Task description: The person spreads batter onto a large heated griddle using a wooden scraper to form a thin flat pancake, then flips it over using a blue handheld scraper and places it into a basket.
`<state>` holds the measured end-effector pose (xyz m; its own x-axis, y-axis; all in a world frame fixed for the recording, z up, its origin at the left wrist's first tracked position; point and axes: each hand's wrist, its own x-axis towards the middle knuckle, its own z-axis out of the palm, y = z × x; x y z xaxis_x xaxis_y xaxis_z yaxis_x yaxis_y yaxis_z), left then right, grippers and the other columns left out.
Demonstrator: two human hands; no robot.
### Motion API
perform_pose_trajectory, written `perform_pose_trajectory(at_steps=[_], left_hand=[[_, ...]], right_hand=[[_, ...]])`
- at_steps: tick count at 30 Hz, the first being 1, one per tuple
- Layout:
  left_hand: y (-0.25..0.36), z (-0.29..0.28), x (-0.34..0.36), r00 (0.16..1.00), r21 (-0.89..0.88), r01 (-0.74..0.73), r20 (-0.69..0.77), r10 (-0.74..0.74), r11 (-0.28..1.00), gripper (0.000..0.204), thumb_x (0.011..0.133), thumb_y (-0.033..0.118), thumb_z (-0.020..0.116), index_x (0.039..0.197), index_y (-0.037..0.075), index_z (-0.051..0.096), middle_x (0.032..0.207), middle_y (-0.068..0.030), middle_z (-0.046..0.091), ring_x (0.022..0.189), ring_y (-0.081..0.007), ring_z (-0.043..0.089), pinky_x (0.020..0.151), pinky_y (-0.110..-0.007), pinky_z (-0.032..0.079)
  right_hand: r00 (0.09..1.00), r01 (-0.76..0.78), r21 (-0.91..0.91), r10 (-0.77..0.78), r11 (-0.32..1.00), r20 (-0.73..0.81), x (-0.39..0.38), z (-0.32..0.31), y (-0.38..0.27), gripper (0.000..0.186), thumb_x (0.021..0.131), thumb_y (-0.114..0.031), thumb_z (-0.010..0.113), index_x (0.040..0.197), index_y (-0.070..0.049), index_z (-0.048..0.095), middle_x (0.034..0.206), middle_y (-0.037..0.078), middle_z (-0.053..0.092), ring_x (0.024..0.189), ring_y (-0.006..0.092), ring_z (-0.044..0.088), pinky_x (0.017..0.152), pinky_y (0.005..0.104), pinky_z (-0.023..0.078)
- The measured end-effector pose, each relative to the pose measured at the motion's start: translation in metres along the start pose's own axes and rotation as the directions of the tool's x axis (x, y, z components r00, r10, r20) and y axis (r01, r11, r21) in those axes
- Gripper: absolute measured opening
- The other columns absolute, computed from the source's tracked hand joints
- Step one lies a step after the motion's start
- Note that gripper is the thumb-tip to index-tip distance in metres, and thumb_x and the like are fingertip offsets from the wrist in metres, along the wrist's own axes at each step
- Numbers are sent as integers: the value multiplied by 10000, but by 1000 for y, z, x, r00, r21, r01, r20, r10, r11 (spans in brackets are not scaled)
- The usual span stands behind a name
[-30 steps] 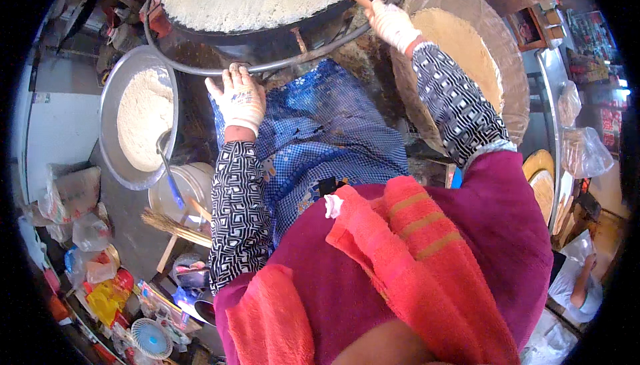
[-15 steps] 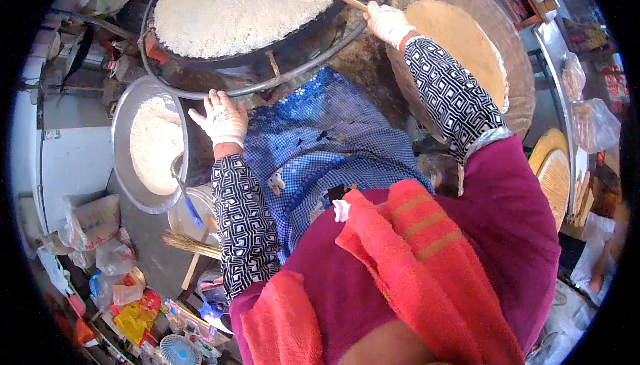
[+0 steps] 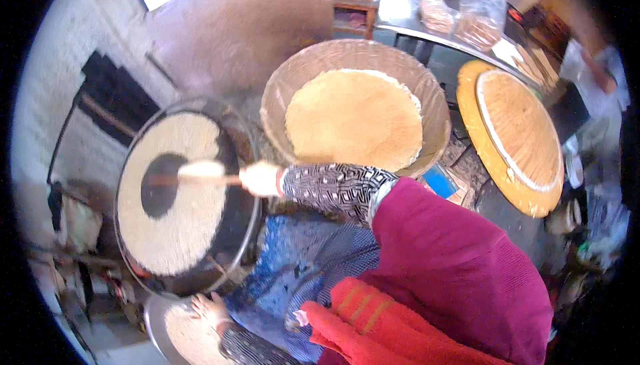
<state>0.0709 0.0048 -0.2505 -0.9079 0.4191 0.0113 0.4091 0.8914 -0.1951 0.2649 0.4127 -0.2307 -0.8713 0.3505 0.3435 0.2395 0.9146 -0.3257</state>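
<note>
My right hand (image 3: 262, 178), in a white glove, is closed around a wooden stick (image 3: 230, 180) at the right rim of a round dark griddle (image 3: 230, 222). The stick reaches left over the griddle, where a pale lump of batter (image 3: 202, 169) lies against it. A wide ring of whitish batter (image 3: 193, 232) covers much of the griddle, with a dark bare patch in its middle. My left hand (image 3: 210, 310) has its fingers apart and holds nothing. It is by the griddle's near edge, above a metal basin (image 3: 153, 318) of pale batter.
A large lined basket (image 3: 277, 108) holding a round tan flatbread layer stands right of the griddle. Beyond it, a yellow round board (image 3: 470, 115) carries a tan disc. Bagged goods (image 3: 480, 22) sit on a metal table (image 3: 400, 15). A wall (image 3: 253, 22) rises behind.
The view has swung right, bringing the basket to the middle and the griddle to the left. The stick's end has moved toward the griddle's centre; my right hand still grips it.
</note>
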Motion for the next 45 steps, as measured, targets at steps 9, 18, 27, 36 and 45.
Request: perform_pose_trajectory(at_steps=[9,18,27,36,45], left_hand=[[125,-20,-70,961,85,-273,-27,276,958,728,875,472,562,1452,69,377,1532,-109,346,1428,-280,291,1148,-610,103],[108,-27,-67,968,153,-250,37,247,956,675,895,426,544,1449,74,391,1529,-80,373,1425,-250,311,1150,-608,105],[94,-34,-60,932,20,-321,-169,320,947,508,871,394,616,1265,78,561,1355,-91,546,1315,-253,441,1107,-623,183],[55,-20,-34,995,46,-77,-66,80,996,561,879,400,550,1347,93,514,1457,-74,462,1347,-242,412,1103,-691,111],[168,-52,-78,870,-84,-444,-281,406,892,490,838,370,618,1227,73,580,1291,-116,579,1265,-284,485,1111,-668,137]], right_hand=[[973,-228,-77,231,971,30,-14,-9,-8,153,793,-191,608,801,-66,697,761,126,709,676,290,694,599,406,570],[967,-229,-49,233,972,104,-14,-27,-1,200,835,-207,576,873,-21,639,727,139,690,668,308,692,577,432,549],[1000,2,-104,-2,995,-7,-24,-3,35,209,852,-214,526,755,-37,577,581,127,600,521,289,619,451,421,499],[954,-211,-52,218,976,207,-8,-17,9,253,941,-257,522,909,-26,620,757,158,680,698,299,681,639,439,551],[927,-273,-26,270,962,261,-18,-15,7,303,950,-300,508,967,-29,642,869,177,696,816,336,684,765,461,539]])
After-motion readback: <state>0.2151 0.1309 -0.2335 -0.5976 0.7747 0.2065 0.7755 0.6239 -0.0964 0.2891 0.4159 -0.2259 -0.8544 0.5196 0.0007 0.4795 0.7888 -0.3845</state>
